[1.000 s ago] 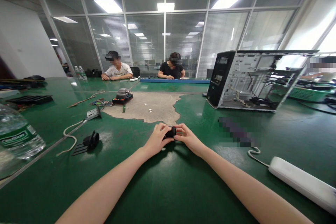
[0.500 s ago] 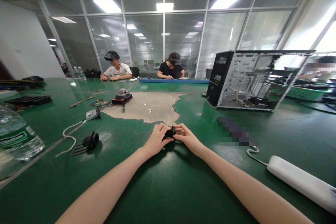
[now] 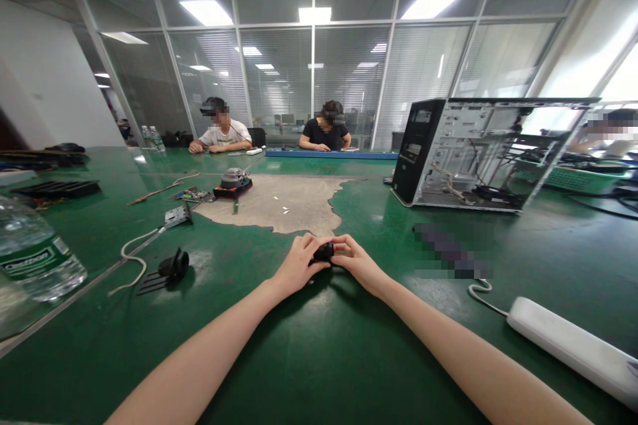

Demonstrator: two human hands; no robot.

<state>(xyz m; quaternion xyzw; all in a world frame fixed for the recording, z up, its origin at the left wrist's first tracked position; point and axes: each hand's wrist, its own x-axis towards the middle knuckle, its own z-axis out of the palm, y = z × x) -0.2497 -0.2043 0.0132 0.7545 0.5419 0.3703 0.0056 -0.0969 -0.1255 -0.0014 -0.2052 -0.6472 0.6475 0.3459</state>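
A small black part (image 3: pixel 324 252) is held between my two hands, above the green table (image 3: pixel 319 358) near the torn edge of a bare patch. My left hand (image 3: pixel 302 262) grips it from the left, with the thumb below and the fingers over its top. From the right, my right hand (image 3: pixel 353 259) pinches it with thumb and fingertips. The fingers cover much of the part, so its shape is hard to make out. A black part with long prongs (image 3: pixel 172 269) lies on the table to the left of my hands.
An open computer case (image 3: pixel 423 153) stands at the right, a white power strip (image 3: pixel 568 345) at the near right. Left are a water bottle (image 3: pixel 37 252), a metal bracket with cable (image 3: pixel 177 214) and circuit boards (image 3: pixel 195 194). Two people sit across the table, another far right.
The black part has turned slightly between my fingers. Both hands stay in nearly the same place, and the view has shifted a little.
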